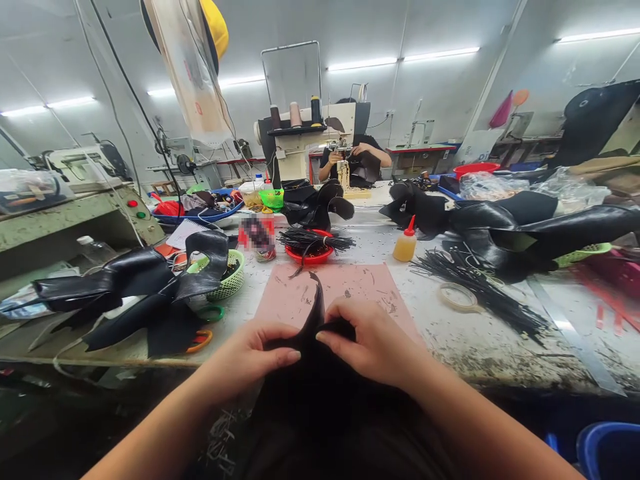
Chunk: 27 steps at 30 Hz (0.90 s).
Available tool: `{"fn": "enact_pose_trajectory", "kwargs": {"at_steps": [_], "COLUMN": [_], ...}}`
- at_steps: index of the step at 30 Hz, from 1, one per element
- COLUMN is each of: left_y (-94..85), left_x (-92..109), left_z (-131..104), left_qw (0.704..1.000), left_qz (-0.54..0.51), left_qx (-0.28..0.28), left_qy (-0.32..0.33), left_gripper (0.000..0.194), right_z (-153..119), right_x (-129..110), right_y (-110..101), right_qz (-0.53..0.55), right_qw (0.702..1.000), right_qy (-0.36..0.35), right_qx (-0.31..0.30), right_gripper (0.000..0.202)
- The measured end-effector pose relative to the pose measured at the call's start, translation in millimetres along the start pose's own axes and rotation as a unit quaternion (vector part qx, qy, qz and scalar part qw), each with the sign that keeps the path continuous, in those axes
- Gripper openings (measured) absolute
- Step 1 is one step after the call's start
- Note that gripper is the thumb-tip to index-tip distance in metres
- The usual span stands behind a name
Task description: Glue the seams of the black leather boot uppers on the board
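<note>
A piece of black leather is held up between my two hands, at the front edge of a pink work mat. My left hand pinches its left side between thumb and fingers. On the right side, my right hand grips a folded part with the thumb in front. One narrow, curved end of the leather rises above my fingers over the mat. Its lower part merges with the dark area below, so its full outline cannot be made out.
Beyond the mat, a red basket bears black strips, near a glue bottle. More strips and a tape roll lie right. Left are black leather pieces and orange-handled scissors. A co-worker sits behind a sewing machine.
</note>
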<state>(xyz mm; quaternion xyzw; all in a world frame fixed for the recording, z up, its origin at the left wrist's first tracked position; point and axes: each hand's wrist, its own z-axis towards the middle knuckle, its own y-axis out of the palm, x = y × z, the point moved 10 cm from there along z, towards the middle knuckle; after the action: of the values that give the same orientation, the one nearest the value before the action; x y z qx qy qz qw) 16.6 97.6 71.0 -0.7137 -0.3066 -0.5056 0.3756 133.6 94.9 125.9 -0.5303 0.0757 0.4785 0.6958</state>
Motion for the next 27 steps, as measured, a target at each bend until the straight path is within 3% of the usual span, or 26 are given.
{"fn": "enact_pose_trajectory", "kwargs": {"at_steps": [14, 19, 23, 27], "left_y": [11.0, 2.0, 6.5, 11.8], "left_x": [26.5, 40.5, 31.8, 30.3], "left_z": [2.8, 8.4, 15.2, 16.2], "left_qw": [0.993, 0.975, 0.991, 0.996], "left_qz": [0.083, 0.2, 0.12, 0.056], "left_qx": [-0.059, 0.019, 0.003, -0.024], "left_qy": [0.056, 0.096, 0.056, 0.06], "left_gripper": [0.033, 0.016, 0.016, 0.027], "right_z": [5.3, 4.3, 2.3, 0.4], "right_x": [-0.9, -7.4, -0.8, 5.1], "right_y": [4.6, 3.0, -8.8, -16.7], "right_qz": [-0.023, -0.007, 0.043, 0.078], "right_qw": [1.0, 1.0, 0.999, 0.995], "right_qy": [0.012, -0.003, 0.01, 0.008], "right_qx": [-0.017, -0.004, 0.032, 0.067], "right_gripper": [0.005, 0.004, 0.006, 0.01]}}
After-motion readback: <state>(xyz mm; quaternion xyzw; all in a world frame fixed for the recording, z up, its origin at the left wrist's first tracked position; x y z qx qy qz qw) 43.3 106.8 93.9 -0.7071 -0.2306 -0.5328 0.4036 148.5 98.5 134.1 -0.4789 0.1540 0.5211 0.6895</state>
